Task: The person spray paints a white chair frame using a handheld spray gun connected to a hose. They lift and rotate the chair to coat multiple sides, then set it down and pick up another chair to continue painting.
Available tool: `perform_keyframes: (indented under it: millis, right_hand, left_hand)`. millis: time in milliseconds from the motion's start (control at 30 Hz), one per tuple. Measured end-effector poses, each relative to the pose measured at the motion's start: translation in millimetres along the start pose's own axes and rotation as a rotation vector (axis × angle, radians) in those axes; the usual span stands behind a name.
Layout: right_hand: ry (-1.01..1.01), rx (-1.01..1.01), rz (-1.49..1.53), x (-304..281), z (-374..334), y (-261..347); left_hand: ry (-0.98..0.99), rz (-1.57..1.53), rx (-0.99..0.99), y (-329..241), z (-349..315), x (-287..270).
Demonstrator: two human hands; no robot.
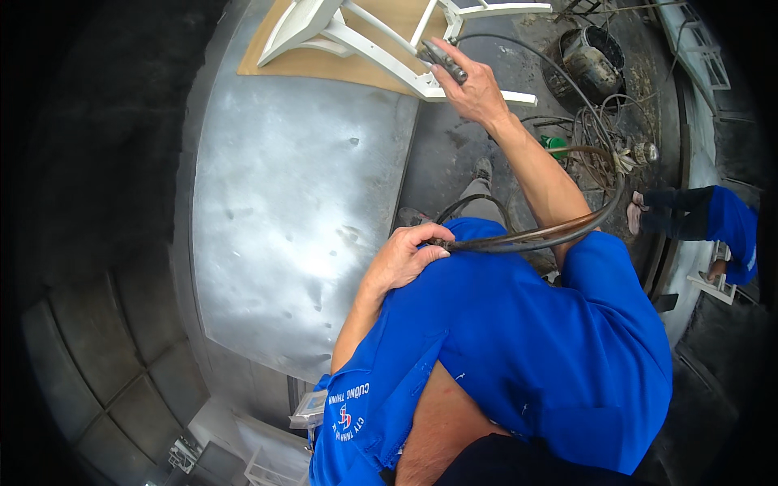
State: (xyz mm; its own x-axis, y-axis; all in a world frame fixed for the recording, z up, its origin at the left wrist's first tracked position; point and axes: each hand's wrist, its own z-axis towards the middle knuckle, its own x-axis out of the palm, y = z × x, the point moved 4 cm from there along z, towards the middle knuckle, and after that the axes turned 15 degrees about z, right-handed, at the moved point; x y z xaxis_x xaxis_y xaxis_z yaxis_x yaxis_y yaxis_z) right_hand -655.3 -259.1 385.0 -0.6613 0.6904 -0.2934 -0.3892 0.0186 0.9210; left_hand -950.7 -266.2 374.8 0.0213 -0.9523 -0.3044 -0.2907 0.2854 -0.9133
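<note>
In my right hand (476,95) is a spray gun (444,61), with my fingers wrapped round it. The gun is close beside a white-painted chair (381,61) lying on its side on a brown board (267,63). A dark hose (539,50) runs from the gun toward the right. My left hand (402,257) is at my chest, thumb and fingers pinched round dark hoses (519,241) that bend across in front of my body and under my right forearm.
The board rests on a large grey metal sheet (292,194). A paint-crusted bucket (592,69) stands at the far right, with coiled hoses (596,142) and a green container (554,146) nearer. At the right edge another person in blue (729,227) holds a white frame (713,287).
</note>
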Motion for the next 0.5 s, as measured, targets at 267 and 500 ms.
perform_keyframes:
  millis: [267, 500]
  right_hand:
    - [0.024, -0.251, -0.048, 25.3, 11.6, 9.4]
    - [0.015, -0.052, -0.112, 12.7, -45.5, -24.3]
  left_hand:
    - [0.005, -0.021, 0.008, 3.0, -4.9, 2.2]
    - [0.015, -0.037, 0.017, 11.2, -11.5, 2.0]
